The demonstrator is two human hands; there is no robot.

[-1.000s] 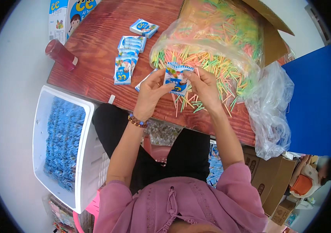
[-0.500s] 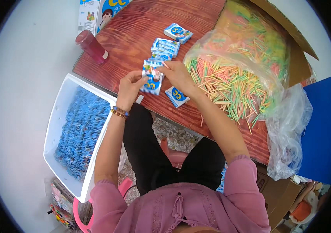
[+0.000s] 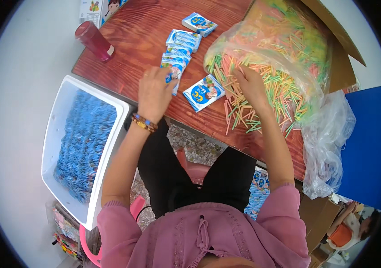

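A reddish wooden bench is seen from above, its near edge running on a slant from upper left to lower right. Off that edge, to the left, a white tub filled with blue packets is stood on the floor, close against the bench corner. On the right part of the bench a clear plastic bag is spread open, backed by a cardboard box, and a heap of thin coloured sticks is spilled out of it toward the near edge; most sticks are laid with their long axes fanned toward that edge. More crumpled plastic is hung over the right end of the bench.

Between the hands a flat blue-and-white packet is laid on the bench, its long axis slanted from lower left to upper right. A row of like packets is overlapped behind it, running away from the person, and one more packet is set farther back. A dark red bottle is laid on its side near the far left corner.

The left hand is laid on the near end of the row, its fingers curled down on a packet; whether it is gripped cannot be told. The right hand is pressed into the sticks, fingers bent among them, the hold hidden. Bare wood is left open behind the left hand.
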